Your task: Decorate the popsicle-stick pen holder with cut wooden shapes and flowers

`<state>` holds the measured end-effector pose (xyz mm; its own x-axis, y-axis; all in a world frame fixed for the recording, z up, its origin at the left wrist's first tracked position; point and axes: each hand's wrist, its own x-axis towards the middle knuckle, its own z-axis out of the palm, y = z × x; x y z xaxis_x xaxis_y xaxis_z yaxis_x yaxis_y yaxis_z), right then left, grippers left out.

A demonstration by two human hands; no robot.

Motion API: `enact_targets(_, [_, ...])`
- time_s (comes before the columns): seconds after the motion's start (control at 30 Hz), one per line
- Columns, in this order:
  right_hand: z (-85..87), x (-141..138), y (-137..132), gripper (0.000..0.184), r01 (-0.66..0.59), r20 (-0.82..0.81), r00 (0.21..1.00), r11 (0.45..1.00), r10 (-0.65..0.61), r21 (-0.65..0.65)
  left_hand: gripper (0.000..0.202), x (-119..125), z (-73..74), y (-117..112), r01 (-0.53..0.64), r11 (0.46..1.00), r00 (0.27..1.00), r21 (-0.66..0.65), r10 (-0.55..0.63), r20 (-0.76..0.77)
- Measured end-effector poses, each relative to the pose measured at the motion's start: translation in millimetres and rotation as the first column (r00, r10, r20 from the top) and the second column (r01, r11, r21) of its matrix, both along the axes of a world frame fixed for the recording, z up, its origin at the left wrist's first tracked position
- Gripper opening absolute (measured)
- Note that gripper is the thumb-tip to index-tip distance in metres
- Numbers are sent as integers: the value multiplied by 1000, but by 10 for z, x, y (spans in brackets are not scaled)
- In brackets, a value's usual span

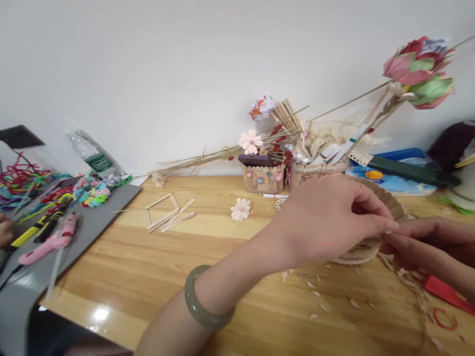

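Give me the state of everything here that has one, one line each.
left hand, fingers pinched on the twine coil
right hand, fingers pinched on the twine strand
twine coil, mostly covered by the left hand
twine strand, trailing slack
glue gun, lying on the grey mat
craft sticks, flat on the table, some forming a triangle
paper flower, loose on the table
stick basket, upright
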<state>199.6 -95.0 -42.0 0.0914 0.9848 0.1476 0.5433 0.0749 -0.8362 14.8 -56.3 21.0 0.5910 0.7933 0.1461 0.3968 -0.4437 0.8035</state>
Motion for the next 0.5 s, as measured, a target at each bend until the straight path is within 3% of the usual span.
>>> enact_targets(0.2, [-52,-4,0,37,42,-42,998,999,-42,-9,16,-20,12,16,56,996,997,76,-52,-53])
enact_targets(0.4, [-86,47,-13,33,145,-98,985,988,-140,44,22,-251,69,106,-156,949,975,276,192,-109])
enact_targets(0.5, [6,40,-41,26,138,-151,980,988,-126,74,24,-338,56,158,42,937,951,347,69,-300])
